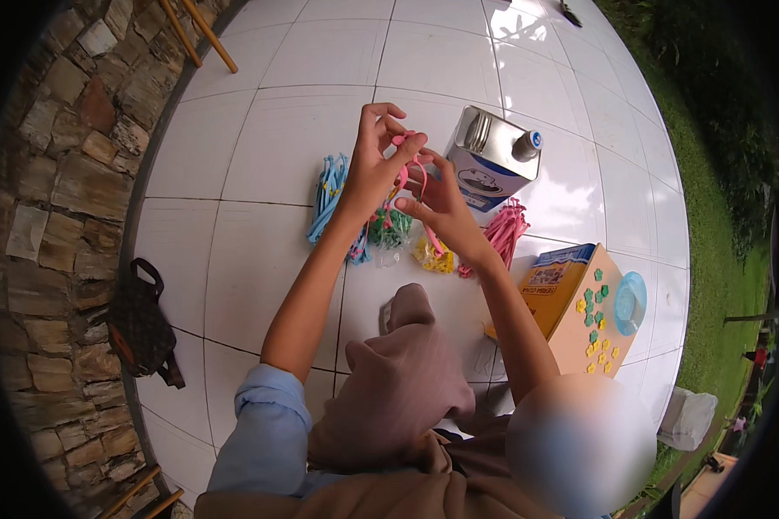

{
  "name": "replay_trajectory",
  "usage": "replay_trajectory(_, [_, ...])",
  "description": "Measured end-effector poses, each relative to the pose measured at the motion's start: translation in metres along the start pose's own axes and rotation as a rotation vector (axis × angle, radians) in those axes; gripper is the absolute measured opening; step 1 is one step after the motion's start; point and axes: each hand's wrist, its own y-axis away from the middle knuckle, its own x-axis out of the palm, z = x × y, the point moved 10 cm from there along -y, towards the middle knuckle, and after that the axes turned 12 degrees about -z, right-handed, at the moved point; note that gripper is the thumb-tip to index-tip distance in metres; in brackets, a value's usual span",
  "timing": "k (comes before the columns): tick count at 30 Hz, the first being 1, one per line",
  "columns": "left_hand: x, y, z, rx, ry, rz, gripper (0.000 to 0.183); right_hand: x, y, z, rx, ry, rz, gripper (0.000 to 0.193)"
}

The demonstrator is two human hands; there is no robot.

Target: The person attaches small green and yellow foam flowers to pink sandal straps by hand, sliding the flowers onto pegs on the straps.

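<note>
My left hand (pixel 376 164) pinches a thin pink strip (pixel 423 182) between thumb and fingertips, in front of me above the floor. Close beside it on the right, my right hand (pixel 446 208) curls its fingers around the same strip, which loops between both hands and dangles below them. Under my left wrist lies a bundle of light blue strips (pixel 327 195). Small green pieces (pixel 391 227) in clear plastic and a clear packet of yellow pieces (pixel 433 256) sit below the hands. A bundle of pink strips (pixel 504 229) rests by my right wrist.
Behind my right hand stands a metal tin (pixel 493 160). A carton (pixel 550 290) at right bears green and yellow flower-shaped pieces, with a blue bowl (pixel 630 303) at its far edge. A dark bag (pixel 147 324) lies by the stone wall (pixel 52 242); grass (pixel 710 216) borders the tiles.
</note>
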Motion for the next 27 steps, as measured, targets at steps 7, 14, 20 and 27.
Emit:
replay_trajectory(7, [-0.136, 0.008, 0.165, -0.264, -0.360, -0.171, 0.047, 0.043, -0.053, -0.188, 0.218, -0.053, -0.287, 0.067])
replay_trajectory(14, [-0.138, 0.032, 0.165, 0.114, -0.737, -0.583, 0.026, -0.011, -0.045, -0.180, 0.130, 0.473, -0.364, 0.064])
replay_trajectory(20, [0.033, 0.069, 0.217, -0.234, -0.202, 0.048, 0.014, -0.177, 0.086, -0.153, 0.089, 0.224, -1.167, 0.033])
replay_trajectory(27, [0.117, 0.123, 0.309, 0.037, -0.762, 0.301, 0.033, -0.211, 0.126, -0.193, 0.116, 0.911, -1.269, 0.049])
